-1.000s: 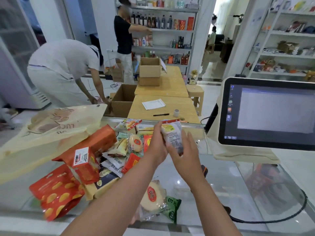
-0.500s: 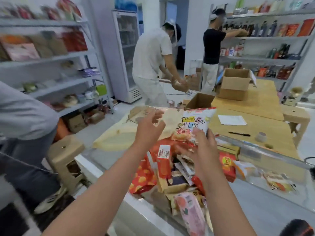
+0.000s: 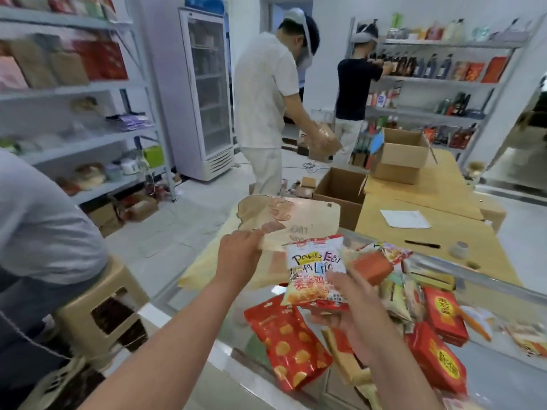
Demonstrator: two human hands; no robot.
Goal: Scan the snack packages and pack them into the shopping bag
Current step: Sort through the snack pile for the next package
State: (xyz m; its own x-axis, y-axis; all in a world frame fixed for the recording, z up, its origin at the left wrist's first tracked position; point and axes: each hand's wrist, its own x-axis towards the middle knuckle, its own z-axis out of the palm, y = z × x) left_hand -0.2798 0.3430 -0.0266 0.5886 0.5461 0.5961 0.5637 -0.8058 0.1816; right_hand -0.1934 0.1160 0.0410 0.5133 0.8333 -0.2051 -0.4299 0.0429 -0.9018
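While gripped, snack packet seemingly upright, lengthwise vertical.

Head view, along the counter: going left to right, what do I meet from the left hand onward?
Left hand gripping the shopping bag edge → white snack package held in the right hand → small orange box → red box with the yellow round label.

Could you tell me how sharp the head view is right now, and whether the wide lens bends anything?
Head view: soft motion blur throughout; the snack bag lettering in the right hand stays partly legible; shelves and fridge lean from wide-angle distortion; lighting even, no glare.
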